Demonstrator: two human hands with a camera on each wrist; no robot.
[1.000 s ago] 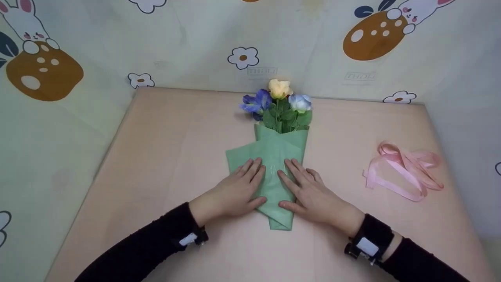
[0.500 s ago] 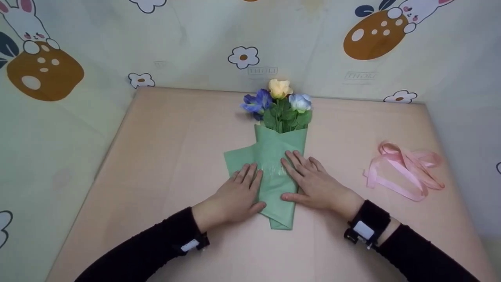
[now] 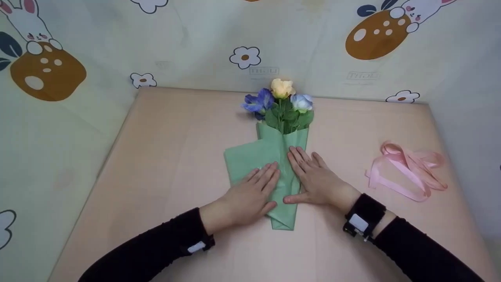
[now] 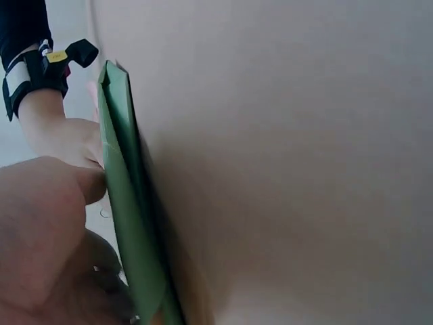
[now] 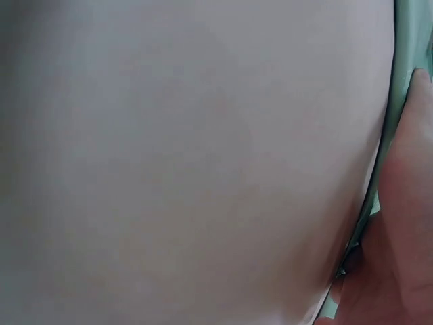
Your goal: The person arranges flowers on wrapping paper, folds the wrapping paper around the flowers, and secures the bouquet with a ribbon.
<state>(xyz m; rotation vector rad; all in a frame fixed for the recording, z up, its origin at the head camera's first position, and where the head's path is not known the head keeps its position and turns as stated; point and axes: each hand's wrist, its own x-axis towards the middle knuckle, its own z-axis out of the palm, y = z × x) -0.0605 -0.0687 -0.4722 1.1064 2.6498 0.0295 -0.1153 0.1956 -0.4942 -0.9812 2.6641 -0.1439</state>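
Observation:
A bouquet lies flat mid-table in the head view, wrapped in green paper [image 3: 283,215]. From its top show a cream-yellow rose [image 3: 282,88], a violet-blue flower [image 3: 258,100] and a pale blue rose [image 3: 301,103] among green leaves. My left hand [image 3: 248,197] rests on the wrapper's left side, fingers straight across the front. On the right side my right hand [image 3: 319,180] presses with extended fingers. Between them the paper is creased lengthwise. The wrapper's edge [image 4: 125,210] stands beside my hand in the left wrist view; the right wrist view shows its other edge [image 5: 403,40].
A loose coil of pink ribbon [image 3: 407,172] lies to the right on the pale pink tabletop [image 3: 164,156]. A paper flap [image 3: 240,156] sticks out left of the bouquet. Behind the table hangs a backdrop [image 3: 195,43] printed with rabbits and flowers.
My left hand has slid right, further onto the front of the wrapper. My right hand has crept slightly up. The paper's middle now shows a lengthwise crease.

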